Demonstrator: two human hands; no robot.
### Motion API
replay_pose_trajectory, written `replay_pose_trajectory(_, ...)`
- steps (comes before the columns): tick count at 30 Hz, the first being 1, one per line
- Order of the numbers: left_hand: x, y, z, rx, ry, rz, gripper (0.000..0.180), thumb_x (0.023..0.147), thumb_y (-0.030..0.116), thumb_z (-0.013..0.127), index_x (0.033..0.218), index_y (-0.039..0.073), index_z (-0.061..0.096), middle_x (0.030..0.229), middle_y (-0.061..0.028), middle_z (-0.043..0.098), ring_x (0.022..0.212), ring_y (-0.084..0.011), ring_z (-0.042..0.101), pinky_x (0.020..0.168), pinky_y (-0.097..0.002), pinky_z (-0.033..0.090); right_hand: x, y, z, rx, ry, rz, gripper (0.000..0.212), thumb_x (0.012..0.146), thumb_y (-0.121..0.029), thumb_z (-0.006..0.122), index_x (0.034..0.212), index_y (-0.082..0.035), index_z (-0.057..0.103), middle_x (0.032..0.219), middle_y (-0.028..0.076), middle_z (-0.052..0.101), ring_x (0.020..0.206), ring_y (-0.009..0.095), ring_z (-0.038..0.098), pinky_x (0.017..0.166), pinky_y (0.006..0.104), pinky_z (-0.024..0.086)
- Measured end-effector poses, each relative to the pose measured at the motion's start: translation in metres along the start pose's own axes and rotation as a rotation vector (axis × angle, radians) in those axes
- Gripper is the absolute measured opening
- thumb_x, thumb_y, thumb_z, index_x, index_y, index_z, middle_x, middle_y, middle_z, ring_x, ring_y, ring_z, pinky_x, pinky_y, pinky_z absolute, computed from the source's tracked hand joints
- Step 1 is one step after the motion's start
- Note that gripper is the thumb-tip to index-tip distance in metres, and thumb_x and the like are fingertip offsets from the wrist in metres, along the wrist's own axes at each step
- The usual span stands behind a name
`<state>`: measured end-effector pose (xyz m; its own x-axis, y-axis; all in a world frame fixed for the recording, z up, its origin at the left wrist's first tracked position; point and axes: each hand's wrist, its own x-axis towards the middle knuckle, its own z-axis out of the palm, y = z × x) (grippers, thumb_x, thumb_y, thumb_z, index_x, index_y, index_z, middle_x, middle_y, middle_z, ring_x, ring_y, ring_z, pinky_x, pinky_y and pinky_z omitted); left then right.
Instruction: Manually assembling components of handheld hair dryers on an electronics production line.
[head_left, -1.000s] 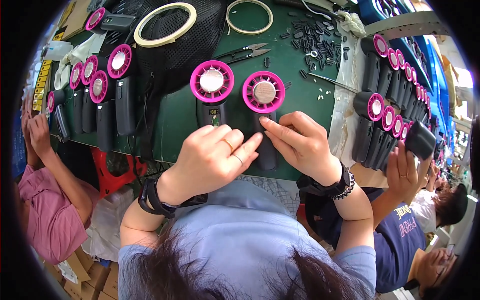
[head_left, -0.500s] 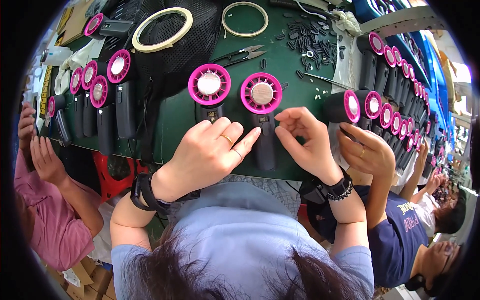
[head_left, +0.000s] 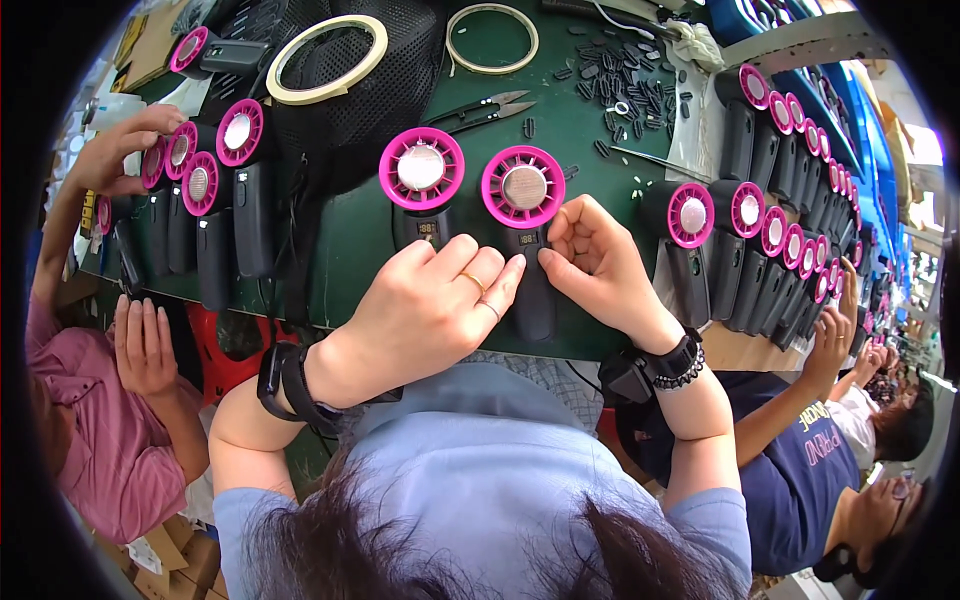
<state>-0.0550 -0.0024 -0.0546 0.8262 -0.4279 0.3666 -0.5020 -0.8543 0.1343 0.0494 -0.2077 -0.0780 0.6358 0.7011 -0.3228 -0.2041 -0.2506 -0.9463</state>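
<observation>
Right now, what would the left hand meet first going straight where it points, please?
The left hand would probably first meet the dark fan handle near the right hand; depth is unclear.

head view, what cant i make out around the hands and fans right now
Left fan of the middle pair, head view: lower handle hidden behind the left hand.
Right hand, head view: curled up, so it hides whether it holds anything small.
Row of fans at the right, head view: far end too small and crowded to count.

2 forearms (head_left: 258,425) angle inward; left grip (head_left: 430,305) palm down, index finger (head_left: 505,284) extended; right grip (head_left: 605,265) loosely curled.
</observation>
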Motion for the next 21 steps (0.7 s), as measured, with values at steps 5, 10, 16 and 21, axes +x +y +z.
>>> replay_pose_trajectory(5, 0.002, -0.002, 0.001, -0.019, 0.011, 0.014, 0.029, 0.077, 0.012, 0.068, 0.104, 0.004, 0.073, 0.081, -0.0003, 0.057, 0.077, -0.0146, 0.054, 0.057, -0.0267, 0.041, 0.001, 0.007, -0.001, 0.050, -0.008, -0.046, 0.020, 0.089, 0.005, 0.062, 0.102, -0.004, 0.050, 0.093, -0.005, 0.051, 0.081, -0.001, 0.049, 0.070, 0.0163, 0.043)
replay_pose_trajectory(10, -0.002, -0.002, 0.004, -0.043, 0.011, -0.005, 0.031, 0.076, 0.012, 0.068, 0.106, 0.004, 0.073, 0.084, -0.0009, 0.058, 0.079, -0.0147, 0.055, 0.058, -0.0269, 0.043, -0.010, 0.000, 0.004, -0.362, 0.116, -0.286, 0.023, 0.086, 0.006, 0.066, 0.107, -0.003, 0.063, 0.087, 0.000, 0.055, 0.072, 0.006, 0.054, 0.063, 0.0210, 0.046)
replay_pose_trajectory(16, -0.001, -0.002, 0.004, -0.056, 0.041, -0.003, 0.034, 0.074, 0.012, 0.069, 0.107, 0.004, 0.073, 0.087, -0.0015, 0.059, 0.079, -0.0153, 0.056, 0.059, -0.0271, 0.045, -0.024, -0.009, 0.004, -0.842, 0.141, -0.587, 0.034, 0.080, 0.003, 0.072, 0.112, -0.008, 0.073, 0.087, 0.009, 0.060, 0.068, 0.020, 0.059, 0.061, 0.0283, 0.049)
replay_pose_trajectory(21, -0.002, -0.002, 0.000, -0.148, 0.081, -0.039, 0.035, 0.072, 0.012, 0.074, 0.106, 0.004, 0.072, 0.087, -0.0024, 0.060, 0.079, -0.0175, 0.058, 0.060, -0.0290, 0.048, -0.002, -0.019, -0.021, -0.799, 0.361, -0.580, 0.033, 0.082, 0.000, 0.071, 0.114, -0.005, 0.070, 0.092, 0.009, 0.061, 0.073, 0.021, 0.062, 0.064, 0.0295, 0.051)
